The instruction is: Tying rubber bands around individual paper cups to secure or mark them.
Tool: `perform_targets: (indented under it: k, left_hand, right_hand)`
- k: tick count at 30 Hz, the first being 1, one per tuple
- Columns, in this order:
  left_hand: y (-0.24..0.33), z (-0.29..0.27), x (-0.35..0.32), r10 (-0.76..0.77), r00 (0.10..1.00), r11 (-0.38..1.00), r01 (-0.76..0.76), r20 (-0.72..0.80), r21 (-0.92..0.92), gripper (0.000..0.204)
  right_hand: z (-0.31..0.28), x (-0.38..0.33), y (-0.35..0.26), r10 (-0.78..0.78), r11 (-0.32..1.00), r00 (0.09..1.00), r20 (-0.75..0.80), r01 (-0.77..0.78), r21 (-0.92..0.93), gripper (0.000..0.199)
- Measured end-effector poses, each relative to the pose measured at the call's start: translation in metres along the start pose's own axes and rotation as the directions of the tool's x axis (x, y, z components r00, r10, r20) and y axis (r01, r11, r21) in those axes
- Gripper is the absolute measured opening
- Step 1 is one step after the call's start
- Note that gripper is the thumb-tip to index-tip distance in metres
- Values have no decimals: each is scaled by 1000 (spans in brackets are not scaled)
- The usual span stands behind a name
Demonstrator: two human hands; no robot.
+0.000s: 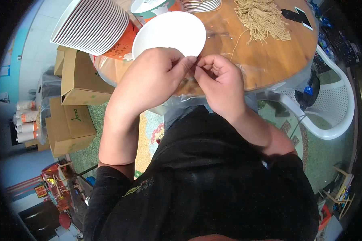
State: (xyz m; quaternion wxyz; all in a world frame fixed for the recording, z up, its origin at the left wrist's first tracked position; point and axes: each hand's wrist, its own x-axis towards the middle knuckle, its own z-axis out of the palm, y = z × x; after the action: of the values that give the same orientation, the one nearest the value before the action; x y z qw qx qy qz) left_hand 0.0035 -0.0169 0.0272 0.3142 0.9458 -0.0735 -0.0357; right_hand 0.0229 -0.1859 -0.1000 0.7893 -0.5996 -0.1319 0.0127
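A white-lined paper bucket (169, 34) is tipped over the near part of the table, its round opening toward me. My left hand (159, 72) is closed at the bucket's near rim, thumb along the edge and the other fingers mostly out of sight. Close beside it, my right hand (225, 82) pinches thumb and forefinger together at the same spot on the rim. Whatever is in that pinch is too small to make out. From a heap of tan cords (261, 20) at the back right, one strand trails toward my right hand.
A tall stack of nested paper buckets (94, 26) leans at the left of the round wooden table (265, 68). Behind stands another bucket (147, 5) beside stacked white rims (201, 5). A phone (303, 18) lies far right. Cardboard boxes (86, 78) and a white plastic chair (334, 104) flank the table.
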Motion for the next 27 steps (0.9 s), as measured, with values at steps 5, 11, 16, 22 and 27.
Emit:
perform_targets:
  k: [5,11,16,22,27]
  left_hand:
    - [-2,4,1,-41,999,982,42,9,-186,19]
    - [-4,20,-3,37,982,974,-78,-188,-211,13]
    - [-11,29,-4,17,940,951,-121,-342,-286,13]
    - [-22,30,-5,46,888,951,-179,-457,-251,12]
    - [-22,30,-10,155,875,968,-228,-458,-107,11]
  right_hand:
    - [-1,-2,-9,38,999,998,45,-37,-36,5]
    - [-4,1,-2,12,999,998,67,-15,41,6]
    - [-13,-2,-13,43,997,991,130,-51,61,7]
    - [-44,10,-58,-18,873,935,354,187,-451,13]
    - [-52,39,-106,-212,623,852,478,495,-605,11]
